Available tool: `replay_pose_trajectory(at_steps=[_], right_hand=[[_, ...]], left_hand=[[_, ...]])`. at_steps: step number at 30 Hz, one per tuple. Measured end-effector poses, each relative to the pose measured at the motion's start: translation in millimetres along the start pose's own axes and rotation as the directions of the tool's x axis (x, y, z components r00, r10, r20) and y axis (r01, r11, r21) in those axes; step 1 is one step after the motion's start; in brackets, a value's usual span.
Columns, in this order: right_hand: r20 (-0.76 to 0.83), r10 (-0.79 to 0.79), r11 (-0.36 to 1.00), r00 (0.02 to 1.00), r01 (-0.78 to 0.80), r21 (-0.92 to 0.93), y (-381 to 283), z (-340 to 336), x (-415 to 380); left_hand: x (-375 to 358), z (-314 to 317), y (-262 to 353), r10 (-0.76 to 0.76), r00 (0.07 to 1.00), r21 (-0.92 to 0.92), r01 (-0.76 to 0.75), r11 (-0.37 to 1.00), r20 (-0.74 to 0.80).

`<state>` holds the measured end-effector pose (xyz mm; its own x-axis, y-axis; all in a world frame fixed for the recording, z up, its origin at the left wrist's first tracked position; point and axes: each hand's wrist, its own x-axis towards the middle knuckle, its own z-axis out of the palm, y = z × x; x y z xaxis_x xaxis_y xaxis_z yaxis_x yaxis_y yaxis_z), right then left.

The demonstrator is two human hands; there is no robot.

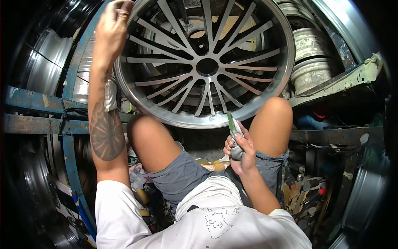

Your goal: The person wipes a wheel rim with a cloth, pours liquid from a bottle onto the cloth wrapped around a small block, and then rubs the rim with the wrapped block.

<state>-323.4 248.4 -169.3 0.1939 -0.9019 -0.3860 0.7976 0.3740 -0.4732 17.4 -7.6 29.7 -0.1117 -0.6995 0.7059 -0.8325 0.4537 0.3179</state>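
A large multi-spoke alloy wheel [207,121] with bright spoke faces and dark recesses stands tilted in front of my knees. My left hand [112,31] is raised at its upper left edge, fingers curled in, partly cut off by the top of the view. Whether those fingers hold anything, I cannot tell. Below the wheel's lower lip, my right hand [242,150] is closed round a pointed green piece with a whitish wrap [233,126]. Its tip points up toward the lip and overlaps it in this view.
Blue metal rack bars [41,124] run along the left. Stacked worn rims [311,74] stand at the right, beside a pale-edged bar [340,83]. Loose tools and cans [304,186] lie low on the right. Another silver rim [52,58] sits at the far left.
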Motion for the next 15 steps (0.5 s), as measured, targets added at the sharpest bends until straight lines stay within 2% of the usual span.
replay_pose_trajectory(at_steps=[1, 2, 4, 5, 7, 8, 9, 10, 11, 12, 13, 14, 15], right_hand=[[-0.01, 0.027, 0.999, 1.0, -0.027, 0.038, -1.5, 0.0, 1.8], [-0.004, 0.064, 0.994, 0.998, -0.064, 0.085, -3.4, -1.0, 3.1], [0.006, 0.138, 0.974, 0.99, -0.136, 0.182, -6.5, -2.9, 3.3], [-0.046, 0.118, 0.988, 0.992, -0.112, 0.11, -6.8, -2.2, 5.5], [-0.144, 0.081, 0.995, 0.986, -0.089, -0.046, -5.6, 1.8, 9.7], [-0.089, -0.022, 0.972, 0.996, 0.001, -0.236, 0.7, -14.1, 15.4], [-0.051, -0.194, 0.828, 0.98, 0.135, -0.545, 0.5, -14.8, 19.1], [0.044, -0.339, 0.572, 0.94, 0.243, -0.784, 0.3, -13.9, 22.6], [0.096, -0.361, 0.371, 0.928, 0.237, -0.898, -4.0, -12.8, 22.4], [0.147, -0.381, 0.151, 0.913, 0.218, -0.964, -10.3, -5.7, 22.1], [0.093, -0.344, 0.112, 0.934, 0.139, -0.984, -16.5, -1.3, 23.9], [0.032, -0.308, 0.069, 0.951, 0.056, -0.996, -21.5, 0.6, 26.1], [-0.033, -0.272, 0.021, 0.962, -0.028, -0.999, -24.3, 0.9, 27.8]], left_hand=[[3.9, 12.5, 0.4, -0.087, 0.99, -0.184, 0.107, 0.977, 0.11], [3.2, 17.8, -0.1, -0.036, 0.997, -0.036, 0.039, 0.999, 0.071], [3.3, 21.8, 10.0, -0.078, 0.995, 0.084, 0.073, 0.994, 0.055], [4.5, 22.1, 11.1, -0.178, 0.982, 0.06, 0.174, 0.983, 0.067], [3.3, 24.4, 10.4, -0.163, 0.987, 0.185, 0.158, 0.97, 0.009], [1.3, 22.3, 10.6, -0.138, 0.99, 0.273, 0.133, 0.953, -0.002], [0.3, 20.2, 9.4, -0.11, 0.994, 0.36, 0.108, 0.927, -0.014], [-2.1, 17.5, -6.2, 0.108, 0.991, 0.488, -0.13, 0.863, 0.073], [-5.6, 19.3, -12.3, 0.154, 0.986, 0.505, -0.167, 0.847, 0.069], [-5.1, 23.7, -4.2, 0.067, 0.998, 0.475, -0.062, 0.878, 0.006], [-4.0, 28.6, 2.9, -0.021, 0.998, 0.435, 0.042, 0.899, -0.052], [-5.0, 29.8, 5.4, 0.094, 0.994, 0.499, -0.05, 0.865, -0.063], [-6.6, 31.2, 10.1, 0.083, 0.993, 0.476, -0.034, 0.879, -0.082]])
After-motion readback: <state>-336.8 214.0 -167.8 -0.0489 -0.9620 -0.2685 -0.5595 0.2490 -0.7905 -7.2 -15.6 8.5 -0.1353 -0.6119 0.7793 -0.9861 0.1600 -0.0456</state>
